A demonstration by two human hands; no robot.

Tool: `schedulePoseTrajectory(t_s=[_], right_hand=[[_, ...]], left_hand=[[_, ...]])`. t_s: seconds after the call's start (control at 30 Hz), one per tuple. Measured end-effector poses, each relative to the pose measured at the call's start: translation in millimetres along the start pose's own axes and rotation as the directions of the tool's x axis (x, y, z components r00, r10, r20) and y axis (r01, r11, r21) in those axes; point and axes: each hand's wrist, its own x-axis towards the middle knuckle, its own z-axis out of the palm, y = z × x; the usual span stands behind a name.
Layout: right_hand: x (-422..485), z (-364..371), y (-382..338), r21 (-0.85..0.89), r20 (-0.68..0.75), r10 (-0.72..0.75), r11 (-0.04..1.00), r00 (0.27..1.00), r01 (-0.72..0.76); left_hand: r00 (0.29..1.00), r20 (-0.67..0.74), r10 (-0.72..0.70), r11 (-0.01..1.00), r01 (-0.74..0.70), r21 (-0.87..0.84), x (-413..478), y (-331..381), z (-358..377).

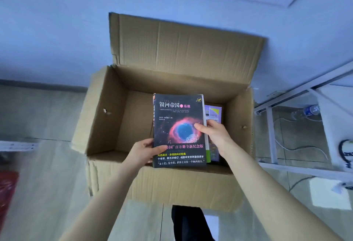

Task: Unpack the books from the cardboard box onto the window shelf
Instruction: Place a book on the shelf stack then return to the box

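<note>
An open cardboard box stands on the floor in front of me, its far flap upright. Over its near right part I hold a black book with a pink and blue nebula on the cover. My left hand grips the book's lower left edge, thumb on the cover. My right hand grips its right edge, thumb on the nebula. Below the book, inside the box at the right, lies at least one more book with a purple cover, mostly hidden. The left part of the box floor is bare. No window shelf is in view.
A white metal frame stands to the right of the box, with a plastic bottle and white cables behind it. Something red lies at the left edge. A blue-white wall rises behind the box. My dark trouser leg shows below.
</note>
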Motion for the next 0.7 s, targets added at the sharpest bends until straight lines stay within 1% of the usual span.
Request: schedulePoseTrajectory(t_s=[0.07, 0.17, 0.27, 0.33, 0.5, 0.6, 0.7], right_hand=[[-40, 29, -33, -0.020, 0.064, -0.100, 0.995, 0.993, 0.102], [-113, 81, -82, -0.026, 0.160, -0.246, 0.967, 0.956, 0.253], [-207, 147, -129, -0.034, 0.282, -0.377, 0.915, 0.882, 0.402], [-266, 191, -154, -0.006, 0.351, -0.440, 0.881, 0.827, 0.472], [-427, 313, -202, 0.014, 0.522, -0.534, 0.785, 0.665, 0.619], [-522, 384, -225, 0.065, 0.647, -0.570, 0.704, 0.507, 0.707], [-601, 447, -239, 0.138, 0.749, -0.563, 0.647, 0.348, 0.749]], left_hand=[[0.993, -0.078, 0.091, 0.995, -0.094, -0.034, -51, 5, -32], [0.958, -0.194, 0.211, 0.970, -0.231, -0.081, -140, 10, -87], [0.885, -0.332, 0.326, 0.923, -0.374, -0.093, -254, 6, -148], [0.833, -0.401, 0.381, 0.889, -0.449, -0.088, -325, 0, -186], [0.654, -0.622, 0.431, 0.803, -0.592, -0.067, -504, -30, -276], [0.514, -0.748, 0.420, 0.756, -0.654, -0.026, -604, -58, -322], [0.399, -0.827, 0.397, 0.719, -0.695, 0.010, -685, -85, -357]])
